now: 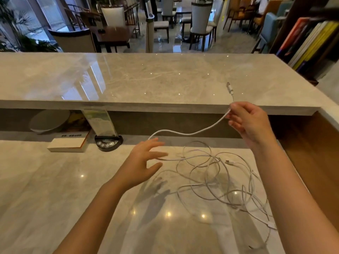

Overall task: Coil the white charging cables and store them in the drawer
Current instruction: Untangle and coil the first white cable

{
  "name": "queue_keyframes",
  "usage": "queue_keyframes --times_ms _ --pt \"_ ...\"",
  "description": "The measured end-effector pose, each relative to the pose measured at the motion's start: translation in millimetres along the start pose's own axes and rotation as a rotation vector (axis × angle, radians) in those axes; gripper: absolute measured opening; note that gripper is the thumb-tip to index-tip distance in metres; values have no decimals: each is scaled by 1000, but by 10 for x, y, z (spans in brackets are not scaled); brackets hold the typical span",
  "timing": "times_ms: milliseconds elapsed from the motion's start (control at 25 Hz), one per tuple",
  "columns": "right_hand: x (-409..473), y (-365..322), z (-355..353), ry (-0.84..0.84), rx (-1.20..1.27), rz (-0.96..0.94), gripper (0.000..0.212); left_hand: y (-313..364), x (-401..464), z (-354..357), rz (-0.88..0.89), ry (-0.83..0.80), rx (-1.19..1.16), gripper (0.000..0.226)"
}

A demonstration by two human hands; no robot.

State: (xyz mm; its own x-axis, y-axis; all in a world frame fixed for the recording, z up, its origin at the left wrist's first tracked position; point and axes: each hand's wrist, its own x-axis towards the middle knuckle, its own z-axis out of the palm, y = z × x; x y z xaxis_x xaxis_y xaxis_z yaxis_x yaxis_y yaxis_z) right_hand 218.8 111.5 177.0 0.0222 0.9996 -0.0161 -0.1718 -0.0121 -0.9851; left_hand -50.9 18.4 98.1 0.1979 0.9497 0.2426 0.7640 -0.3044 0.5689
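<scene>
head: right hand point(251, 121) raised, fingers pinching white cable point(183, 132); left hand point(145, 162) fingers spread

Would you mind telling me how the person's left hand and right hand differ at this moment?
The right hand is raised in front of the upper counter edge; the left hand is lower, above the work surface. The right hand pinches a white cable just below its plug; the left hand holds nothing, its fingers spread beside the cable. Both are bare and near the tangled cables.
</scene>
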Motion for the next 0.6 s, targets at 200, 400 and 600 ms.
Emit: queue_keyframes --times_ms 200,400,600 --pt "-176 -31 136 -116 -143 -58 5 515 380 -91 -61 307 -249 42" --pt "-334 -171 254 -198 -21 -141 42 817 605 76 4 -189 -75 23" --pt "-138 -230 -45 111 -369 -331 18 642 521 -124 -95 -144 -228 14"
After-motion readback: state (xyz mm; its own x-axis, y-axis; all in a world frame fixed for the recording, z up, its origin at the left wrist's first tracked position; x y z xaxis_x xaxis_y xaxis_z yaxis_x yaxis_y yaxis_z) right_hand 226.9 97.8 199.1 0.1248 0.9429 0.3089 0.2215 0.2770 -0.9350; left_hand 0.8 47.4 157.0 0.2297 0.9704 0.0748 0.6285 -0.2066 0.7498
